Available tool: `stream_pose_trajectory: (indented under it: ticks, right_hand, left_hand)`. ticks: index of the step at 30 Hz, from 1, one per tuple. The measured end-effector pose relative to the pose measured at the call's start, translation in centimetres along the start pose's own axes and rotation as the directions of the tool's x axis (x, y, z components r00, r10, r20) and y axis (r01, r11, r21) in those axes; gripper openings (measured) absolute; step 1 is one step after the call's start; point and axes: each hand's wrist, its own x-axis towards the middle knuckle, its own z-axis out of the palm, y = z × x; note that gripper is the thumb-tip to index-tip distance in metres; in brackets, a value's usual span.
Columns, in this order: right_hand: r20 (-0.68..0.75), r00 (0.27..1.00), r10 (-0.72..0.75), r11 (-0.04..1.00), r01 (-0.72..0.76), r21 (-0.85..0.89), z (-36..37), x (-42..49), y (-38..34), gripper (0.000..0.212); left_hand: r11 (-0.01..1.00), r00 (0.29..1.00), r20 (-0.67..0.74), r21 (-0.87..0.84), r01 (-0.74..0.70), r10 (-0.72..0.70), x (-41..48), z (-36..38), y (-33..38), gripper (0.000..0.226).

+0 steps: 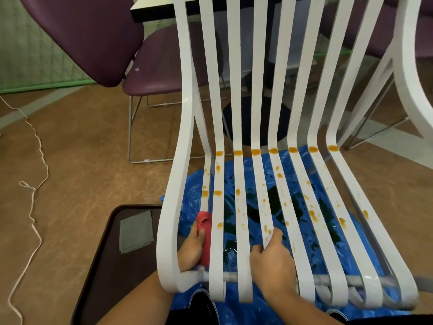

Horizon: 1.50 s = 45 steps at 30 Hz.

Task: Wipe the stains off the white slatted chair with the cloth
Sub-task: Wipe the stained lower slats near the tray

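White slatted chair (239, 90) fills most of the view, backrest slats running up and curving fwd into the seat, front edge nearest the camera. Brown floor (82, 148) all round. Blue plastic sheet (264, 310) lies under the seat, visible btwn the slats w/ dark wet-looking patches on it. Two purple chairs behind/left: one backrest (82, 31) top left, another seat (159, 73) just behind the white chair's left edge; table edge (152, 10) at top. Dark tray (100, 266) on the floor bottom left, just beside the chair's left frame, w/ a folded grey cloth (136, 231) lying flat in it. Right hand (273, 261) is at the front of the seat, fingers and thumb curled round one of the middle slats, clamped on it. Left hand (193, 247) sits in the gap btwn the outer left frame and the 2nd slat, fingers wrapped round the red cloth (205, 231), which is pressed against the thin leftmost slat near the seat front. Orange stains (237, 152): a row of blobs across the slats at the seat/back bend, plus smaller drips scattered down the seat (densest mid and right). Thin white cord (34, 188) snakes along the floor far left.
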Motion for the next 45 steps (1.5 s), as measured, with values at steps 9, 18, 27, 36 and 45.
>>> stream_pose_trajectory:
  ticks: [9,18,27,36,45]
  right_hand:
    - [-0.004,1.0,0.001,0.999,-0.001,-0.038,0.3,0.6,0.0,0.045]
    - [-0.052,0.998,0.031,0.988,-0.038,-0.148,1.1,1.4,-0.5,0.05]
    - [-0.058,0.996,0.065,0.979,-0.074,-0.189,1.5,1.9,-0.4,0.049]
    - [-0.015,0.997,0.074,0.986,-0.075,-0.15,0.7,1.7,-0.4,0.048]
    - [-0.032,0.999,0.01,0.991,-0.014,-0.131,0.7,1.0,0.2,0.04]
  left_hand:
    - [0.964,0.992,-0.103,0.265,-0.037,0.066,7.6,-0.6,5.1,0.061]
    - [0.989,0.99,-0.138,0.144,0.028,-0.008,15.8,-1.9,11.1,0.058]
    - [0.979,0.993,-0.1,0.2,-0.04,0.061,22.6,-3.8,13.2,0.068]
    - [0.989,0.988,-0.095,0.098,-0.114,0.123,17.1,-2.5,11.3,0.075]
    - [0.984,1.0,-0.013,0.18,-0.008,0.01,9.5,-2.6,4.4,0.07]
